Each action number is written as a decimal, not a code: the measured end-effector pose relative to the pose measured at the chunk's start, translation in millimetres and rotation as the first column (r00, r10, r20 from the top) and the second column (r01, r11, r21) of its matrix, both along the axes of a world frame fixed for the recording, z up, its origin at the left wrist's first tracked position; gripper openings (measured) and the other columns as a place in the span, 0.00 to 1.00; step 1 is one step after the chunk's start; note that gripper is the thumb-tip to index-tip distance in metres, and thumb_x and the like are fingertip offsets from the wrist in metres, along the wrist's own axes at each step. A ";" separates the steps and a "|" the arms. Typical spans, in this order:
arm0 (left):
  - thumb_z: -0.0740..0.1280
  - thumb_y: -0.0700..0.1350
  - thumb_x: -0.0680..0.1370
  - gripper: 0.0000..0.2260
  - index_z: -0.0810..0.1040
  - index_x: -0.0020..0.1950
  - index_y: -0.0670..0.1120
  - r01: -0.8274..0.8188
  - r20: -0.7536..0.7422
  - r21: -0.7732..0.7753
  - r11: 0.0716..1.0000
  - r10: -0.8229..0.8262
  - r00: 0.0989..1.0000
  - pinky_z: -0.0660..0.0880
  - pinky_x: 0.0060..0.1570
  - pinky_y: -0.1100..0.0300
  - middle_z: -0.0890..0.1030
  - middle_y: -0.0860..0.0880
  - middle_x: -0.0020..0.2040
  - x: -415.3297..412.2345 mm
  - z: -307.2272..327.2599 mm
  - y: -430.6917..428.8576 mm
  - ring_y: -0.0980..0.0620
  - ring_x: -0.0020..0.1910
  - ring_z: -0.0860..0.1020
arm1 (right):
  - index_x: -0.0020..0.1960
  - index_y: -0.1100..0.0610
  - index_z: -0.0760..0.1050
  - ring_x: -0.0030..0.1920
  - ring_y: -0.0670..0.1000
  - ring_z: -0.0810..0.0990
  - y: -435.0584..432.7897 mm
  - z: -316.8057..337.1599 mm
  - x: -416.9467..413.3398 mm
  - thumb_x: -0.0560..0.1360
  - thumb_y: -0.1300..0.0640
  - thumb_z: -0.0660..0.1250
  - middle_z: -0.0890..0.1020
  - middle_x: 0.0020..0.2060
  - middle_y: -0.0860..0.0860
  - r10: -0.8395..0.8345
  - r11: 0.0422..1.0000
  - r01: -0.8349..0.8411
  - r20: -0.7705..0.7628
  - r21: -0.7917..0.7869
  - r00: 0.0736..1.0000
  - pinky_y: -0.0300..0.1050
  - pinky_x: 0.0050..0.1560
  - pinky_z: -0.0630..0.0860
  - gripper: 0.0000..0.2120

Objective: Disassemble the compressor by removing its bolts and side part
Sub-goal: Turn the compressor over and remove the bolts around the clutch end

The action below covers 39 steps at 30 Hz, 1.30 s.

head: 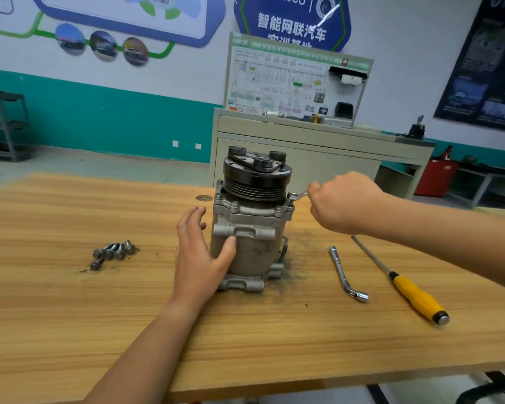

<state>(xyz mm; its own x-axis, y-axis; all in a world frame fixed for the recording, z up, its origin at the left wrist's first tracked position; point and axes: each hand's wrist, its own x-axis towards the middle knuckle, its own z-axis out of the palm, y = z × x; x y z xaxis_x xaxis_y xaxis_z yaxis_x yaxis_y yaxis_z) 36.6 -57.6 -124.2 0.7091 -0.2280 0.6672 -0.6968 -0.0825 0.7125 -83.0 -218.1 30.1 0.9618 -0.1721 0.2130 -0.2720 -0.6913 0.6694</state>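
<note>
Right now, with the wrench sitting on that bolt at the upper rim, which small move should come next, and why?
Probably swing the wrench a short stroke to loosen the bolt under its head. The right hand grips its handle, the left hand steadies the compressor, and several removed bolts lie on the table.

The right hand [344, 202] hides most of the wrench [298, 196] it grips, so only the bent end by the top flange of the compressor [254, 228] shows, and whatever that end sits on is too small to make out. The left hand [199, 258] covers the compressor's left flank. The loose bolts [113, 253] overlap in a heap too tight to count, the worktop [70, 316] runs off the left and bottom edges, and the blue wall sign [292, 21] is cut by the top edge.
</note>
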 end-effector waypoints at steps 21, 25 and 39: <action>0.58 0.60 0.70 0.35 0.60 0.72 0.43 0.015 0.048 -0.010 1.000 -0.015 0.999 0.55 0.54 0.84 0.61 0.52 0.64 5.9 -5.2 -5.7 0.65 0.57 0.62 | 0.59 0.61 0.72 0.51 0.60 0.76 -39.2 -16.0 46.5 0.81 0.57 0.54 0.80 0.51 0.60 0.093 0.871 -0.363 0.617 0.329 0.781 0.51 0.50 0.68 0.13; 0.58 0.60 0.70 0.34 0.61 0.71 0.42 0.008 0.069 -0.010 1.000 -0.007 0.998 0.55 0.53 0.84 0.61 0.52 0.64 6.2 -6.1 -5.9 0.65 0.56 0.62 | 0.53 0.61 0.72 0.40 0.59 0.77 -21.6 0.7 20.8 0.81 0.53 0.52 0.78 0.36 0.56 -0.141 0.569 -0.588 0.772 0.575 0.619 0.56 0.42 0.74 0.14; 0.62 0.56 0.71 0.32 0.60 0.72 0.46 -0.020 0.042 -0.020 1.000 0.021 0.999 0.61 0.53 0.75 0.61 0.56 0.63 7.3 -9.4 -4.6 0.64 0.56 0.64 | 0.43 0.57 0.68 0.29 0.50 0.67 8.0 5.8 -1.2 0.78 0.63 0.54 0.69 0.31 0.52 -0.096 0.960 0.056 0.133 0.276 0.986 0.40 0.26 0.60 0.07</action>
